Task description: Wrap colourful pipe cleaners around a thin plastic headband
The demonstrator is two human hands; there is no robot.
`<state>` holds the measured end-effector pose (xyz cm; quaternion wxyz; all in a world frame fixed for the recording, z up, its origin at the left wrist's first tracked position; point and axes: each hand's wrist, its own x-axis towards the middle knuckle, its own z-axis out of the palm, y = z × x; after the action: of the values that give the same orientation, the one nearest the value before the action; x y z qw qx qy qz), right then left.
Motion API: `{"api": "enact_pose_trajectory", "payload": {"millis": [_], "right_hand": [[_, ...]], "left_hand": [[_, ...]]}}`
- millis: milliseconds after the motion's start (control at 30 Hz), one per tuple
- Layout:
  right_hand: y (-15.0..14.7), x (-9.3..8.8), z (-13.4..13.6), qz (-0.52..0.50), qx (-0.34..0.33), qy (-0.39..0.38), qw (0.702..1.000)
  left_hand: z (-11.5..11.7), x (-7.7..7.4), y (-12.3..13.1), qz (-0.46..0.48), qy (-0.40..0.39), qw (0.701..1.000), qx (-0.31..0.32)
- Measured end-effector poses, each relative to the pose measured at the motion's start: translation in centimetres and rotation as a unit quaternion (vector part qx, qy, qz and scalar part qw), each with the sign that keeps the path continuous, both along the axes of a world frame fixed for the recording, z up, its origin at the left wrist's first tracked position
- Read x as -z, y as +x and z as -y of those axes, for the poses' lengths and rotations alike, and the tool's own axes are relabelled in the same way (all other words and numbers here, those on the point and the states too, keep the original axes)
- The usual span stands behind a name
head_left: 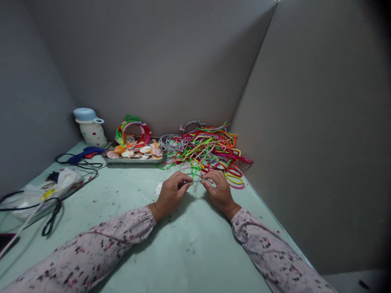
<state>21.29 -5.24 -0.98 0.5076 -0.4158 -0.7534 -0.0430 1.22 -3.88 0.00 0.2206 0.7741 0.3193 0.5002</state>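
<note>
Grip: two hands, both pinching. Left hand (173, 191) has thumb and forefinger pressed together on a grey strand (197, 180); right hand (220, 191) pinches the same strand a little farther along, fingertips near the left's but apart.

Grey strand: one, thin, wire-like, smooth, dull in tone. Short visible stretch runs nearly level between the two pinches, held above the bench (189, 256); rest hidden by fingers.

Two floral sleeves, pale pink with dark and red flecks, gathered at the wrists.

Just beyond the hands: one heap of fuzzy stems (210, 146), red, pink, green, yellow, orange, grey; too tangled to count. Yellow loop (233, 179) at its near right edge. One coil of grey wire (171, 143) against its left side.

Left of that, one metal tray (134, 161) of shells (146, 149), well over ten, overlapping. Several wrapped rings (133, 132) stand among them, exact number unclear.

Farther left: one bottle (93, 132), upright, blue lid, cream body with coloured dots. Before it, one blue tool (84, 155) with an orange-red part, black cord (94, 174) nearby.

Near left: one plastic bag (65, 179), partly see-through; yellow patch (48, 194) beside it, any lettering too small to read.
</note>
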Motion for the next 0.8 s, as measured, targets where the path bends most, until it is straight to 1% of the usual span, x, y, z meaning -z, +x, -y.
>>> {"api": "enact_pose_trajectory", "payload": {"millis": [233, 800], "right_hand": [[-0.05, 0.06, -0.03, -0.003, 0.005, -0.004, 1.0], [0.01, 0.08, -0.04, 0.007, 0.005, -0.003, 1.0]], "left_hand": [[0.01, 0.02, 0.1, 0.003, -0.007, 1.0, -0.022], [0.03, -0.47, -0.22, -0.029, -0.001, 1.0, -0.008]]}}
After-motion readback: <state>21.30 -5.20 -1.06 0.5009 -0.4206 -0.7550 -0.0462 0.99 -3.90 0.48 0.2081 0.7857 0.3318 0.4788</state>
